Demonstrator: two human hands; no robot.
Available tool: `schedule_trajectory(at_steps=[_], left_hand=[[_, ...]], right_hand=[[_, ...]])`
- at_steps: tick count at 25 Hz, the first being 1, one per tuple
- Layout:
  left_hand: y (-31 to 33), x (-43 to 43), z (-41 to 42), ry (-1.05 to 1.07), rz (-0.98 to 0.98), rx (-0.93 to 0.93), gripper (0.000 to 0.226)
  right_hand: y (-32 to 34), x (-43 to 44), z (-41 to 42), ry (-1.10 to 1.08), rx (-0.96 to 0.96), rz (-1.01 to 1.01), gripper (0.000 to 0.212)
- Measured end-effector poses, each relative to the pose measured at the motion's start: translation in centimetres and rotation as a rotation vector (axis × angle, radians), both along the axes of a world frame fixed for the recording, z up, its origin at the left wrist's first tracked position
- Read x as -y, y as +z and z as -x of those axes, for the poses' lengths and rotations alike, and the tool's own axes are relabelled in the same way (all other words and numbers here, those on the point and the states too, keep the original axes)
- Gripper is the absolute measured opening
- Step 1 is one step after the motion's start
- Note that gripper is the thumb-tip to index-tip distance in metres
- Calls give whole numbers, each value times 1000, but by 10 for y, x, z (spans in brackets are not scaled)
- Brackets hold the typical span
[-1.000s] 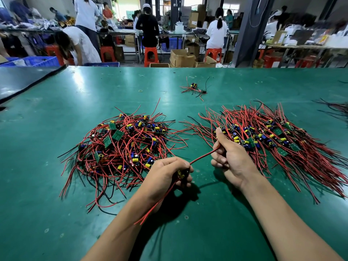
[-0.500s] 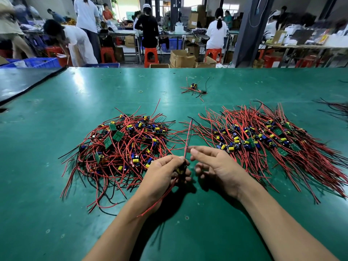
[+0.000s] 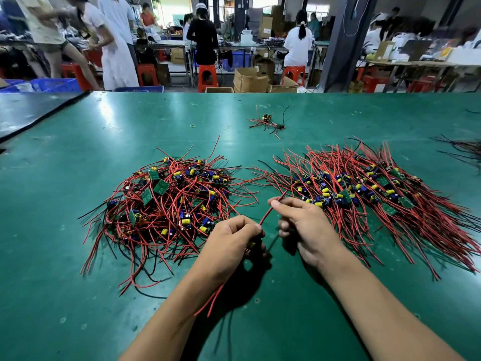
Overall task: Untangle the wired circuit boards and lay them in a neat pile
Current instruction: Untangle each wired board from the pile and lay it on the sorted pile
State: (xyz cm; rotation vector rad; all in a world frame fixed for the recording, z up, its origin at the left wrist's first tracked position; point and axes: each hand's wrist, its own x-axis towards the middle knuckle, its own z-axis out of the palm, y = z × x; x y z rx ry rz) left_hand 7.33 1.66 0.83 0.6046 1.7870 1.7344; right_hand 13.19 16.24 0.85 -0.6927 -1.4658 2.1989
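- The left hand (image 3: pixel 229 241) was curled round one wired circuit board (image 3: pixel 251 244). Only a yellow part showed between the fingers, and the rest was hidden in the fist.
- A red wire (image 3: pixel 268 213) ran from that fist up and right to the right hand (image 3: pixel 304 227). Thumb and forefinger pinched it near its far end, with the other fingers loosely bent.
- More red leads (image 3: pixel 217 295) trailed from under the left hand, back along the forearm.
- The tangled heap (image 3: pixel 169 201) lay just left of and beyond the left hand. Whether its nearest strands touched the knuckles could not be told.
- The combed pile (image 3: pixel 364 196) lay right of the right hand, its wires fanned one way and its near-left fringe passing behind the fingers.
- The green table (image 3: pixel 78 295) offered bare room beside both forearms, in the gap between the two masses, and in a broad band beyond them.
- In that band sat a small stray bundle (image 3: pixel 268 122) and a rubber band (image 3: pixel 192 125).
- Some dark wires (image 3: pixel 466 149) were cut off by the right edge.
- Both forearms were cut off at the bottom edge.
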Motion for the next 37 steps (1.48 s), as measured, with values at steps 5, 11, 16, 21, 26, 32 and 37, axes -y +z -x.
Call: schedule_trajectory(at_steps=[5, 11, 16, 21, 26, 32, 37], left_hand=[[4, 1, -2, -53, -5, -10, 18], [5, 2, -4, -63, -13, -16, 17], [6, 4, -2, 21, -138, 167, 21], [14, 10, 6, 165, -306, 234, 21], [14, 8, 6, 248, -335, 287, 27], [10, 10, 10, 159, -325, 196, 24], [11, 9, 9, -76, -299, 380, 16]], right_hand=[[4, -15, -1, -165, -84, 107, 8], [14, -19, -8, -45, -223, 525, 34], [9, -17, -7, -52, -109, 126, 31], [-5, -4, -11, 108, 43, -812, 2], [-10, 30, -9, 196, -58, -1127, 17], [0, 33, -8, 178, -141, -494, 33], [14, 15, -16, 375, -162, 15, 27]])
